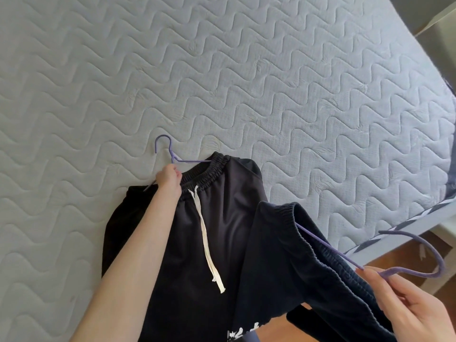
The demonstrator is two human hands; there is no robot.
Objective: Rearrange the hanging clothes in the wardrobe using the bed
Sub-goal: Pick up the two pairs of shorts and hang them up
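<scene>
**sockdrawer_99:** so where's the stuff sitting right now?

**hangerfan:** The black trousers (172, 243) lie flat on the bed (246, 70), on the bare quilted mattress. The elastic waistband (207, 172) points away from the person, and the white drawstring (206, 233) trails down the front. They're on a purple hanger (172, 150) whose hook lies on the mattress past the waistband.

**sockdrawer_99:** and the hands?

**hangerfan:** The left hand (169, 178) has its fingers curled down on that hanger just under the neck, right by the waistband. The right hand (417, 307) pinches the stem of a second hanger (328, 245) between thumb and fingers. Its hook sticks out over the bed's edge, above the wooden floor (394, 262). A dark navy garment (308, 255) hangs off it in the air, overlapping the trousers' right side.
</scene>
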